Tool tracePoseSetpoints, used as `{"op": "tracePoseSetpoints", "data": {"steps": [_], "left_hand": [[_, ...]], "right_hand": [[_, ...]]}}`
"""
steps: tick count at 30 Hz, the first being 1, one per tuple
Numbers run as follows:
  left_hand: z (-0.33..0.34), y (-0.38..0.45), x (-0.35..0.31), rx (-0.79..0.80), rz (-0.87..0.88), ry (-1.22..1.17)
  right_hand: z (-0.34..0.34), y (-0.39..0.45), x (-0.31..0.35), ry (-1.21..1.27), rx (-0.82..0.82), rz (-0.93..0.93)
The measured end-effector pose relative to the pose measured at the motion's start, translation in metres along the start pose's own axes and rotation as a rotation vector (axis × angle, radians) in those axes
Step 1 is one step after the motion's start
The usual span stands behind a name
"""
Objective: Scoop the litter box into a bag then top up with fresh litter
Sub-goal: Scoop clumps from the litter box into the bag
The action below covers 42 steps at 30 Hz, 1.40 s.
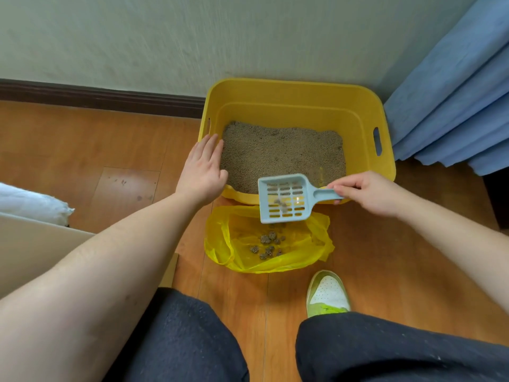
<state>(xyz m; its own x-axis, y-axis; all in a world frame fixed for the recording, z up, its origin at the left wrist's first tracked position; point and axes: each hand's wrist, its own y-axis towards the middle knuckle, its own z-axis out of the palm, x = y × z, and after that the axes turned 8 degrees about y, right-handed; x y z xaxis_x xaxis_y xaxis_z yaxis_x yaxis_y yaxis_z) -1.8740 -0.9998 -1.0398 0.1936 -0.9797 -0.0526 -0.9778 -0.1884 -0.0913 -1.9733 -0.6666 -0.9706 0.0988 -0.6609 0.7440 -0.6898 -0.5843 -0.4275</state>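
A person crouched on a wood floor empties a slotted blue scoop (283, 198) over a yellow bag (268, 241) lying open just in front of the litter box (297, 106) — the scooping step, apparently well along, with several clumps (268, 244) already in the bag. The right hand (369, 193) pinches the scoop's handle, fingers curled round it; the left hand (205, 168) rests flat on the box's rim, fingers straight and together. Next, probably — tip out the last bits, then back to the litter (281, 153).
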Motion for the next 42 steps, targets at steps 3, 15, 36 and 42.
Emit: {"op": "tracePoseSetpoints", "data": {"steps": [3, 15, 36, 42], "left_hand": [[0.001, 0.001, 0.000, -0.003, -0.001, 0.004], [0.000, 0.001, -0.001, 0.010, -0.005, 0.023], [0.000, 0.000, 0.000, 0.033, 0.050, 0.144], [0.002, 0.001, -0.001, 0.007, 0.046, 0.123]], "right_hand": [[0.018, -0.012, -0.006, -0.204, 0.001, -0.142], [0.052, -0.022, -0.021, -1.011, -0.097, -0.905], [-0.039, 0.069, -0.012, -0.424, -0.233, 0.205], [-0.036, 0.095, -0.030, -0.465, -0.061, 0.348]]}}
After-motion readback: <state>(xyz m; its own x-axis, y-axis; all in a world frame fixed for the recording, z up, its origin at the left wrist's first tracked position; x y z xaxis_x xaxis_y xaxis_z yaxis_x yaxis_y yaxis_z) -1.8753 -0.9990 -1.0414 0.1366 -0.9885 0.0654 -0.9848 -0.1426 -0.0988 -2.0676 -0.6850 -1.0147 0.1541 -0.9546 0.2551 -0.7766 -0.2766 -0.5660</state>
